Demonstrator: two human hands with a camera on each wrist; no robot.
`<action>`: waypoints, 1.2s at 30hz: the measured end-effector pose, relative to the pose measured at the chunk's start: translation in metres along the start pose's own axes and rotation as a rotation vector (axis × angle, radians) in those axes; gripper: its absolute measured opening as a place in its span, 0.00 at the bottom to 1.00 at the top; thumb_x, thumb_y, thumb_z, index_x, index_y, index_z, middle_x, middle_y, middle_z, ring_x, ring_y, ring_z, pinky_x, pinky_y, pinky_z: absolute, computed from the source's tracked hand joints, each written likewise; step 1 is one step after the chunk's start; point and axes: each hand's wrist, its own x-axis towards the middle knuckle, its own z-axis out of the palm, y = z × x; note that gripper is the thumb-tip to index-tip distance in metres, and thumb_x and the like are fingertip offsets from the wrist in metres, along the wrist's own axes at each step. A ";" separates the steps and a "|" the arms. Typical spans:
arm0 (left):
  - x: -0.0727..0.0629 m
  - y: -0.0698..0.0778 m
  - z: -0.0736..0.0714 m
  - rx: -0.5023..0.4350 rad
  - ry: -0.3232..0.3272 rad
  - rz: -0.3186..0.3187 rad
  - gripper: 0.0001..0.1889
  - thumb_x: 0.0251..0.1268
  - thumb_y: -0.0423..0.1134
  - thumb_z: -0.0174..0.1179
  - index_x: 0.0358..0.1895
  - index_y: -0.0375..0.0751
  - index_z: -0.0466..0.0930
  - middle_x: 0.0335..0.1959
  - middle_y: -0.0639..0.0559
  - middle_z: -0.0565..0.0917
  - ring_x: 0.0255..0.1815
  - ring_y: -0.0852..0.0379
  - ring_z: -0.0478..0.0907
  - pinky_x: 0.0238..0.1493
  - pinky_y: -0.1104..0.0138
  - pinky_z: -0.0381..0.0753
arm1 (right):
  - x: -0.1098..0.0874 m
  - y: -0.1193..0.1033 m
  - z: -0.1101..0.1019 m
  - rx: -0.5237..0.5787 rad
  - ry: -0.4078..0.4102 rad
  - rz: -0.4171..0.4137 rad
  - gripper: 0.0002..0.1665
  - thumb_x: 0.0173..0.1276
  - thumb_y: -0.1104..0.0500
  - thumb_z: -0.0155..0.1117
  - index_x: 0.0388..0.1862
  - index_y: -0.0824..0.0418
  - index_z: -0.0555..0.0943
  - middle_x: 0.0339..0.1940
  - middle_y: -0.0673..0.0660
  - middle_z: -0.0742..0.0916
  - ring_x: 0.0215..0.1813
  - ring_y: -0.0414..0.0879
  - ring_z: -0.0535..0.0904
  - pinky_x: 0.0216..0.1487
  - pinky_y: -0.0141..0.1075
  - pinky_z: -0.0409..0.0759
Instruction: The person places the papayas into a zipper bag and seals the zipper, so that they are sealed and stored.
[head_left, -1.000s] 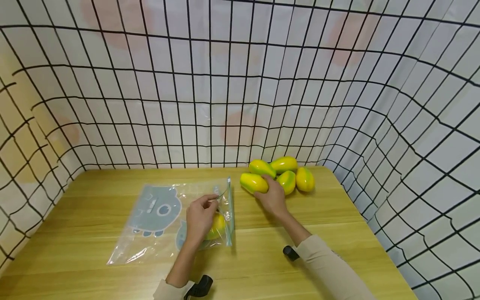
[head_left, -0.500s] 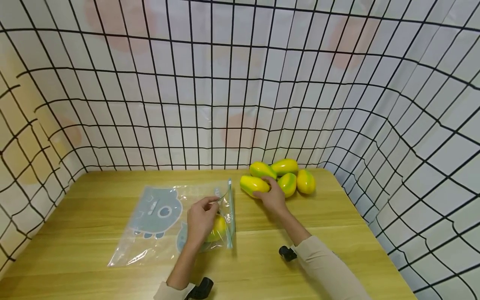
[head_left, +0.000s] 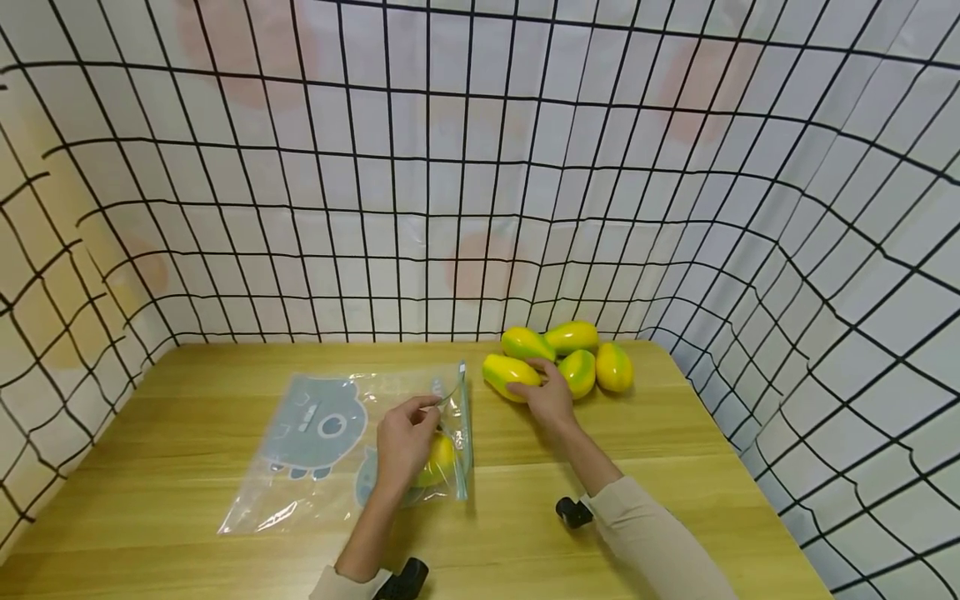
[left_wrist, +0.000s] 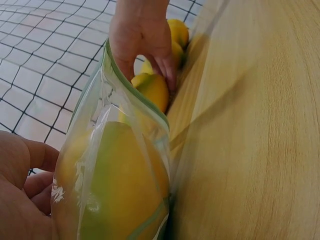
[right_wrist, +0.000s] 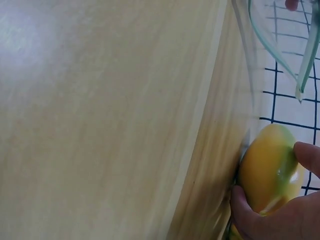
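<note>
A clear zip bag [head_left: 258, 492] with blue cartoon prints lies flat on the table, its mouth with the green zip strip [head_left: 463, 433] facing right. One glossy yellow-green papaya [left_wrist: 120, 185] is inside, near the mouth. My left hand [head_left: 405, 437] pinches the bag's upper layer beside the mouth, lifting it so that the mouth gapes in the left wrist view. To the right of the bag, my right hand [head_left: 551, 396] grips another papaya [head_left: 510, 377] at its right end, thumb on the near side and fingers on the far side.
Several more papayas [head_left: 577, 372] lie grouped behind and to the right of my right hand, near the table's back edge. A black wire grid [head_left: 427, 217] before a pale sheet encloses the back and sides of the wooden table [head_left: 510, 533].
Both hands keep their grips with hardly any movement. The whole head view has shifted slightly down and right.
</note>
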 end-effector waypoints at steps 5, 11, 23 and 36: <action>-0.001 0.001 0.001 0.005 0.001 0.000 0.12 0.64 0.36 0.60 0.46 0.44 0.90 0.30 0.48 0.89 0.20 0.59 0.72 0.20 0.69 0.68 | -0.003 0.000 -0.001 -0.001 0.009 -0.015 0.38 0.61 0.55 0.76 0.69 0.58 0.74 0.65 0.64 0.79 0.61 0.56 0.75 0.63 0.50 0.75; 0.000 0.001 0.000 -0.010 0.001 -0.014 0.12 0.64 0.37 0.60 0.47 0.43 0.90 0.30 0.48 0.89 0.19 0.59 0.71 0.19 0.70 0.68 | -0.005 -0.004 -0.004 0.005 -0.001 -0.001 0.38 0.62 0.52 0.75 0.71 0.56 0.74 0.67 0.62 0.77 0.61 0.53 0.73 0.65 0.49 0.72; 0.000 0.003 -0.002 -0.034 0.001 -0.032 0.13 0.64 0.37 0.60 0.47 0.43 0.90 0.29 0.48 0.89 0.17 0.60 0.70 0.17 0.71 0.65 | -0.017 -0.024 -0.018 -0.011 -0.103 0.015 0.39 0.64 0.44 0.72 0.71 0.56 0.75 0.73 0.62 0.75 0.73 0.55 0.68 0.74 0.53 0.66; 0.000 0.001 0.000 -0.011 0.010 -0.034 0.12 0.64 0.37 0.61 0.47 0.42 0.90 0.30 0.48 0.89 0.19 0.59 0.72 0.18 0.70 0.66 | -0.033 -0.035 -0.021 -0.054 -0.227 0.015 0.31 0.62 0.46 0.73 0.65 0.51 0.82 0.63 0.56 0.84 0.48 0.48 0.79 0.53 0.51 0.82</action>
